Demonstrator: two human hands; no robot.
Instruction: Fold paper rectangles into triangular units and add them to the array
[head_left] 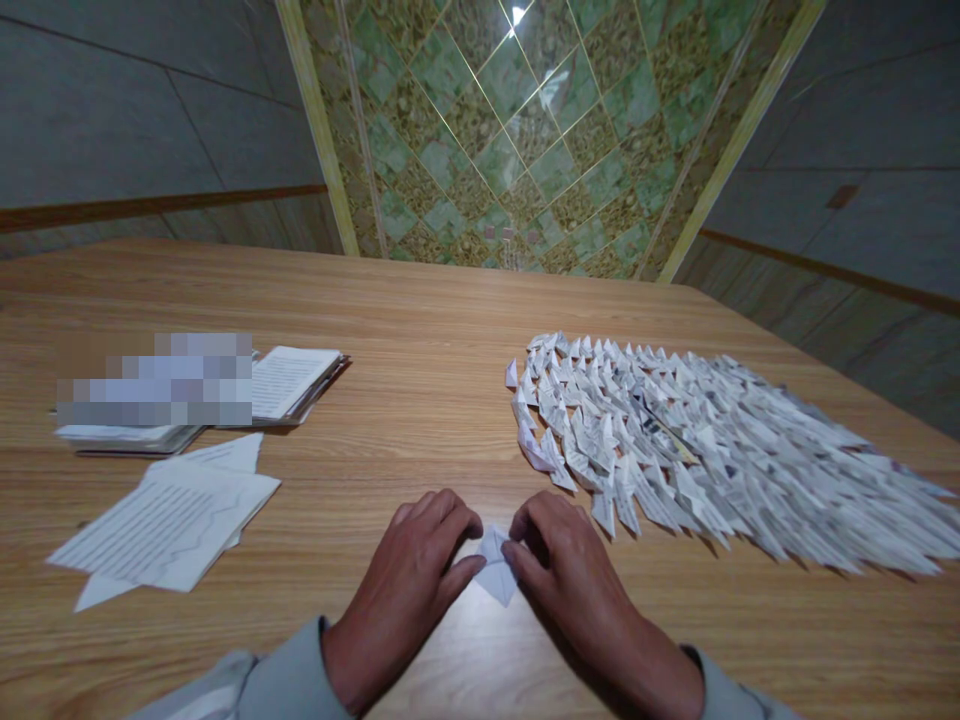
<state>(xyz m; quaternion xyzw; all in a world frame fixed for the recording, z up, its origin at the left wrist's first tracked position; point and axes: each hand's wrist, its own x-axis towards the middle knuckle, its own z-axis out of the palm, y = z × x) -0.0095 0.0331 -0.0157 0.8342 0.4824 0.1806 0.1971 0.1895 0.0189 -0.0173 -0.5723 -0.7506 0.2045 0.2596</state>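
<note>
A small piece of white paper (pixel 496 574), folded to points at its top and bottom, is between my two hands just above the wooden table. My left hand (pixel 422 555) curls round its left edge, thumb below and fingers above. On the other side my right hand (pixel 568 560) pinches the right edge between thumb and forefinger. The fingertips hide parts of both edges. To the right lie many folded paper boats (pixel 645 430), packed in tight rows; the closest ones sit just beyond my right hand.
Loose printed sheets (pixel 176 520) overlap at the left on the wooden table (pixel 405 400). Behind them is a stack of printed paper (pixel 292 380), partly covered by a blurred patch. A green and gold tiled panel (pixel 510 150) rises past the table's far edge.
</note>
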